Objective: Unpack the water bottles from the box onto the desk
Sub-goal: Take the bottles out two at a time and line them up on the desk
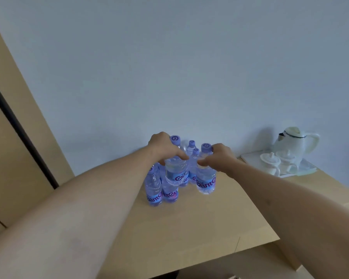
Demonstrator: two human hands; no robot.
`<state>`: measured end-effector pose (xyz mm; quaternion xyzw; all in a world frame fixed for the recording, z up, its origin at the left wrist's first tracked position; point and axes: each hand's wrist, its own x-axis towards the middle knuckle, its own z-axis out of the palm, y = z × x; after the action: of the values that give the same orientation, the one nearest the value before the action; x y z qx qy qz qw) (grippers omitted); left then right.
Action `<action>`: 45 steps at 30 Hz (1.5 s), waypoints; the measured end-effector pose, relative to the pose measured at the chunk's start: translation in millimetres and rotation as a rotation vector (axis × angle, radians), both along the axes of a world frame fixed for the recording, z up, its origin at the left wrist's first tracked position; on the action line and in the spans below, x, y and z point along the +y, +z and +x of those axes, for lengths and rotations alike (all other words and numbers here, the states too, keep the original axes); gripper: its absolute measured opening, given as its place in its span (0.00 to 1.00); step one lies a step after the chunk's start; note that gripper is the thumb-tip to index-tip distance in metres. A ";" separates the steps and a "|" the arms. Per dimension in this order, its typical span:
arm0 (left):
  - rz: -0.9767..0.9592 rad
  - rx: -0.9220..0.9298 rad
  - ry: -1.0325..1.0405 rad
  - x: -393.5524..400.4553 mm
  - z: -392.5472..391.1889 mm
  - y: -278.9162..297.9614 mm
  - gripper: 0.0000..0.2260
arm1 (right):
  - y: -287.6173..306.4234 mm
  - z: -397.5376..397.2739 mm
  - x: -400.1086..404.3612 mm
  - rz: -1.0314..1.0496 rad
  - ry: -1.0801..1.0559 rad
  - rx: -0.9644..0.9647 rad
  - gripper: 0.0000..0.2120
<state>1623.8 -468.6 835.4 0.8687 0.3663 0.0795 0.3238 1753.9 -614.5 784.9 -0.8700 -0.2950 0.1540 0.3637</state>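
Several clear water bottles with purple caps and blue-purple labels stand grouped on the light wooden desk point(199, 224) near the wall. My left hand point(165, 148) grips one bottle point(176, 170) by its shoulder, held slightly above the bottles in front of it point(154, 190). My right hand point(220, 158) grips the shoulder of another bottle point(206, 180), whose base is at the desk surface. More bottles point(191, 147) stand behind, partly hidden. The box is not in view.
A white electric kettle point(296, 141) and white lidded cups point(270, 163) sit on a tray point(308, 168) at the desk's back right. A tan wardrobe panel point(18, 158) stands on the left. The wall runs behind the desk.
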 end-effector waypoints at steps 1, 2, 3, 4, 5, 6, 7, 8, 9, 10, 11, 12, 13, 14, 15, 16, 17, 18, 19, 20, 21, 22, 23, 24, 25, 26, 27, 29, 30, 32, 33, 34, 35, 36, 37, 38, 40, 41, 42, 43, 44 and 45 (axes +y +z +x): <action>-0.011 0.000 0.002 4.3 7.6 -4.9 0.27 | -5.4 6.8 6.6 -0.009 0.013 0.004 0.18; -0.023 0.002 0.000 8.0 16.4 -10.0 0.28 | -11.0 14.4 12.6 -0.020 0.025 0.006 0.17; -0.028 0.007 -0.006 11.3 25.9 -15.4 0.28 | -16.5 22.5 17.8 -0.035 0.038 0.005 0.16; -0.024 0.019 -0.017 13.8 35.7 -20.2 0.27 | -21.8 30.3 21.9 -0.052 0.056 0.002 0.15; -0.018 0.035 -0.029 16.0 45.8 -25.0 0.27 | -27.1 38.3 25.3 -0.072 0.078 -0.001 0.15; -0.013 0.051 -0.041 18.0 56.1 -29.9 0.26 | -32.2 46.1 28.3 -0.090 0.101 -0.005 0.15; -0.011 0.066 -0.050 20.1 66.1 -34.9 0.25 | -36.9 53.7 31.1 -0.107 0.123 -0.008 0.16; -0.008 0.082 -0.056 22.0 75.6 -40.2 0.25 | -41.5 61.4 34.0 -0.122 0.143 -0.006 0.16; -0.002 0.103 -0.063 23.4 84.0 -45.9 0.25 | -45.8 68.6 36.7 -0.135 0.159 -0.001 0.16; 0.009 0.130 -0.077 24.0 91.3 -52.1 0.25 | -49.9 75.2 39.1 -0.147 0.172 0.004 0.16; 0.021 0.160 -0.097 24.6 97.9 -59.1 0.23 | -54.2 81.4 41.5 -0.158 0.183 0.010 0.16; 0.030 0.187 -0.118 25.5 104.0 -66.9 0.22 | -59.0 87.0 43.9 -0.167 0.193 0.015 0.16; 0.037 0.213 -0.135 26.4 109.0 -74.8 0.21 | -64.0 91.9 46.2 -0.174 0.202 0.019 0.17; 0.051 0.238 -0.149 27.8 113.1 -82.4 0.20 | -69.5 96.0 48.3 -0.179 0.208 0.022 0.17; 0.076 0.263 -0.155 29.0 116.0 -89.5 0.21 | -75.0 99.3 50.6 -0.182 0.213 0.024 0.18; 0.101 0.282 -0.155 30.3 118.1 -95.9 0.21 | -80.6 102.1 53.1 -0.184 0.218 0.028 0.17; 0.115 0.296 -0.153 31.4 120.0 -102.0 0.22 | -86.0 104.7 55.7 -0.187 0.223 0.034 0.17; 0.117 0.301 -0.155 32.4 121.9 -107.6 0.23 | -91.0 107.0 58.5 -0.190 0.229 0.042 0.17; 0.121 0.303 -0.161 33.3 123.8 -111.8 0.24 | -95.4 109.2 61.2 -0.191 0.236 0.054 0.17; 0.133 0.306 -0.167 34.5 125.3 -114.9 0.24 | -99.7 111.3 64.3 -0.189 0.243 0.069 0.17; 0.153 0.312 -0.172 36.0 126.4 -117.2 0.24 | -103.7 112.9 67.1 -0.187 0.247 0.083 0.17; 0.179 0.322 -0.181 38.4 127.7 -119.9 0.23 | -107.4 114.1 69.7 -0.184 0.249 0.095 0.17; 0.204 0.333 -0.198 41.0 128.5 -122.4 0.23 | -110.6 115.5 72.2 -0.180 0.251 0.101 0.16; 0.225 0.345 -0.215 43.6 129.2 -125.5 0.25 | -113.3 117.2 74.7 -0.176 0.253 0.105 0.16; 0.239 0.355 -0.223 45.7 129.4 -129.4 0.27 | -115.3 119.3 77.0 -0.174 0.254 0.112 0.15; 0.248 0.357 -0.224 47.5 129.6 -133.7 0.29 | -116.7 121.6 79.3 -0.173 0.252 0.121 0.15; 0.258 0.359 -0.228 48.9 129.5 -137.4 0.29 | -117.5 123.9 81.4 -0.172 0.251 0.129 0.16; 0.268 0.374 -0.238 50.2 130.4 -140.9 0.29 | -119.6 128.4 84.1 -0.171 0.248 0.136 0.19; 0.271 0.383 -0.244 50.7 131.1 -140.8 0.30 | -120.6 130.0 84.7 -0.170 0.244 0.137 0.21; 0.267 0.401 -0.255 51.7 132.3 -139.5 0.31 | -121.0 130.4 85.0 -0.164 0.242 0.149 0.23; 0.260 0.407 -0.260 51.6 132.0 -138.7 0.31 | -120.7 129.7 84.9 -0.160 0.244 0.158 0.22; 0.250 0.408 -0.261 51.3 131.3 -138.1 0.31 | -120.2 128.7 84.6 -0.157 0.245 0.164 0.21; 0.241 0.406 -0.260 51.1 130.0 -138.0 0.31 | -119.9 127.6 84.1 -0.153 0.244 0.170 0.21; 0.235 0.401 -0.260 51.2 128.6 -138.5 0.31 | -120.2 126.2 83.4 -0.145 0.240 0.174 0.21; 0.236 0.396 -0.262 51.2 127.0 -139.3 0.30 | -120.7 124.4 82.5 -0.137 0.233 0.174 0.21; 0.244 0.393 -0.266 50.6 125.7 -139.5 0.30 | -121.5 122.2 81.5 -0.127 0.224 0.172 0.20; 0.262 0.389 -0.278 49.3 123.8 -140.6 0.28 | -124.8 118.5 79.4 -0.098 0.208 0.176 0.20; 0.269 0.384 -0.288 49.5 122.7 -141.7 0.27 | -127.0 116.9 78.0 -0.086 0.202 0.177 0.19; 0.275 0.374 -0.297 50.0 121.5 -142.6 0.27 | -128.8 115.4 76.3 -0.078 0.196 0.177 0.18; 0.273 0.358 -0.303 50.9 120.3 -142.7 0.26 | -130.1 114.4 74.6 -0.071 0.190 0.180 0.18; 0.266 0.339 -0.306 52.4 119.5 -142.2 0.27 | -131.1 113.9 73.3 -0.063 0.183 0.187 0.18; 0.262 0.322 -0.305 54.4 119.2 -141.2 0.28 | -131.6 114.0 72.3 -0.056 0.178 0.193 0.18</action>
<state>1743.0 -414.2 694.2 0.9499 0.2646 -0.0630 0.1543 1867.9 -542.2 653.3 -0.8315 -0.3302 0.2766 0.3510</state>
